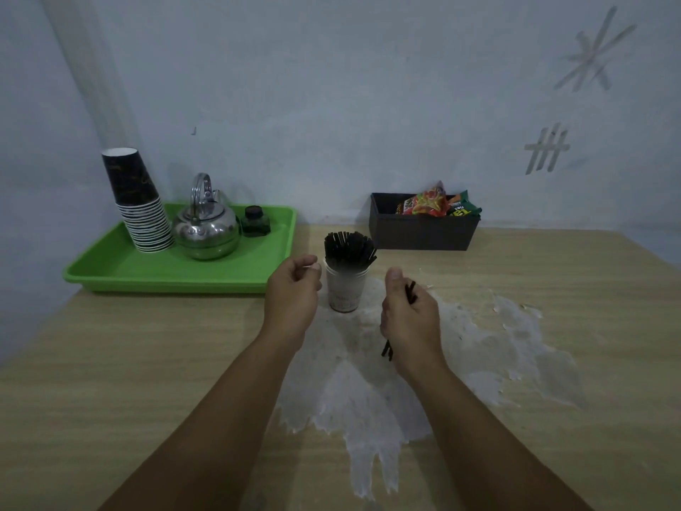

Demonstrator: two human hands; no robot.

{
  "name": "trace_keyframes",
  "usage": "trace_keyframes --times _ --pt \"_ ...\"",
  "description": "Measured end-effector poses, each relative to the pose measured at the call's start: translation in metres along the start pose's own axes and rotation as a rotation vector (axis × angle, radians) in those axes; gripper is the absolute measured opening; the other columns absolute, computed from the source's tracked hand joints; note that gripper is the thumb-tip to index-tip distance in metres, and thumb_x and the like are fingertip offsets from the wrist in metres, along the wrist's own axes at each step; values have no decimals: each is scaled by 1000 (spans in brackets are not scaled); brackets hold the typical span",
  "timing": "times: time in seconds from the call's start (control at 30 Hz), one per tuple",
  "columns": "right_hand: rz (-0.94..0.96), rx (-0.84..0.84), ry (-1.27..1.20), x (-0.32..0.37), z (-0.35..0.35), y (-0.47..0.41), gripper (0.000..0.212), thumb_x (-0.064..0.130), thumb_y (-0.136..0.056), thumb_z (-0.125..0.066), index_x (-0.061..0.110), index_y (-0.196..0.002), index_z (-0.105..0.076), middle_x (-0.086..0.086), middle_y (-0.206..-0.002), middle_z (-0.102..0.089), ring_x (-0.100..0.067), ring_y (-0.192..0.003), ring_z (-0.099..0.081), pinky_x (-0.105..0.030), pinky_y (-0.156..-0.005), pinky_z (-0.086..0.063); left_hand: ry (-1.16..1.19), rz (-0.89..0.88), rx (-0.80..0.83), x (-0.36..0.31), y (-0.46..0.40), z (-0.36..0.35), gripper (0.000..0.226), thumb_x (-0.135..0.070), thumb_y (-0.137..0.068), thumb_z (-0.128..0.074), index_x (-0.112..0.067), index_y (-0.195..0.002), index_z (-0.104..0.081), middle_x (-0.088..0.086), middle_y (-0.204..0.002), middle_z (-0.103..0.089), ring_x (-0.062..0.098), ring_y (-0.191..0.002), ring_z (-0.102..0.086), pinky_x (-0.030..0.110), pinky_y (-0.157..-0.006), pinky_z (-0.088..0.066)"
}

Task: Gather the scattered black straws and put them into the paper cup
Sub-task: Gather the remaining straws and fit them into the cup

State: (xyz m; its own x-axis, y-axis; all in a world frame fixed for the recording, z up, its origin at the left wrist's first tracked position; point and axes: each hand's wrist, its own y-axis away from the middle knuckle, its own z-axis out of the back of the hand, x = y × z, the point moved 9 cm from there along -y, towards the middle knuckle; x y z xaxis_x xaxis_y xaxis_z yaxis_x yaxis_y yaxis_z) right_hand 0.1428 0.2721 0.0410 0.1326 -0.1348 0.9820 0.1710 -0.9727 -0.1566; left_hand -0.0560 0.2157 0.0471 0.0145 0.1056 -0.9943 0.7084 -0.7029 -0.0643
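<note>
A white paper cup (pixel 345 291) stands upright on the wooden table (pixel 147 363), holding a bunch of black straws (pixel 350 249) that fan out above its rim. My right hand (pixel 409 319) is just right of the cup, closed around a few black straws (pixel 410 292) whose ends stick out above and below the fist. My left hand (pixel 293 289) hovers just left of the cup with fingers loosely curled and nothing in it. No loose straws show on the table.
A green tray (pixel 121 267) at the back left carries a stack of dark paper cups (pixel 138 204), a steel kettle (pixel 206 226) and a small dark ink bottle (pixel 255 222). A black box (pixel 423 230) with snack packets stands behind the cup. The tabletop has a worn white patch (pixel 368 392).
</note>
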Motion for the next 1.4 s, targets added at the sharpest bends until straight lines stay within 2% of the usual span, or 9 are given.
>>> trace_keyframes --times 0.13,0.3,0.47,0.7,0.93,1.07,1.17,1.3,1.4 --pt "-73 -63 -104 -5 -1 -3 59 69 -86 -51 25 -50 -34 5 -46 -29 -13 -39 -24 -25 -41 -22 -1 -14 60 -2 -9 -8 21 -13 -95 -56 -26 -111 -62 -4 -96 -65 12 -84 -60 32 -77 -50" --pt "1 -107 -560 44 -7 -22 58 65 -82 -55 22 -48 -40 1 -47 -30 -12 -37 -27 -22 -37 -24 -5 -5 284 -6 -17 -29 67 18 -80 -46 -15 -139 -45 -2 -133 -55 10 -107 -57 21 -76 -47" --pt "101 -121 -726 82 -19 -43 59 56 -96 -44 17 -54 -38 -1 -47 -31 -15 -38 -27 -22 -39 -25 0 9 443 -6 -17 -41 75 15 -81 -49 -20 -146 -35 1 -140 -54 19 -125 -51 39 -98 -46" --pt "132 -184 -587 73 -31 -61 61 59 -96 -43 21 -49 -41 -2 -48 -34 -16 -38 -33 -24 -41 -32 15 -57 404 -12 -15 -40 45 2 -89 -49 -35 -111 -61 -19 -101 -71 -2 -96 -65 22 -83 -53" --pt "202 -262 -122 62 -29 -60 66 72 -89 -34 23 -47 -49 5 -45 -51 -10 -47 -53 -25 -55 -46 4 -72 406 -6 -12 -41 42 5 -92 -52 -27 -119 -60 -18 -108 -71 -1 -102 -64 13 -74 -51" --pt "264 -301 26 64 -26 -60 67 63 -96 -33 14 -53 -52 10 -44 -52 0 -43 -51 -9 -43 -35 -40 -50 401 3 -10 -43 46 8 -91 -54 -10 -133 -53 11 -125 -63 12 -106 -60 24 -88 -50" --pt "263 -284 43 62 -27 -62 66 58 -98 -35 11 -56 -54 10 -45 -54 0 -46 -52 -9 -45 -36 -41 -57 406 4 -9 -43 52 12 -86 -52 -14 -132 -53 9 -121 -65 17 -108 -61 41 -97 -50" --pt "277 -239 98 62 -35 -65 62 58 -97 -37 13 -58 -56 10 -50 -57 0 -51 -56 -9 -49 -39 -181 -163 476 0 -5 -45 66 -7 -73 -63 -38 -131 -53 -11 -114 -69 8 -107 -62 26 -79 -56" --pt "276 -216 173 59 -39 -66 60 59 -95 -35 18 -58 -58 2 -61 -64 -7 -69 -64 -24 -64 -50 -185 -185 501 1 -2 -47 67 -2 -75 -73 -34 -130 -55 -6 -116 -69 19 -109 -63 38 -87 -55"
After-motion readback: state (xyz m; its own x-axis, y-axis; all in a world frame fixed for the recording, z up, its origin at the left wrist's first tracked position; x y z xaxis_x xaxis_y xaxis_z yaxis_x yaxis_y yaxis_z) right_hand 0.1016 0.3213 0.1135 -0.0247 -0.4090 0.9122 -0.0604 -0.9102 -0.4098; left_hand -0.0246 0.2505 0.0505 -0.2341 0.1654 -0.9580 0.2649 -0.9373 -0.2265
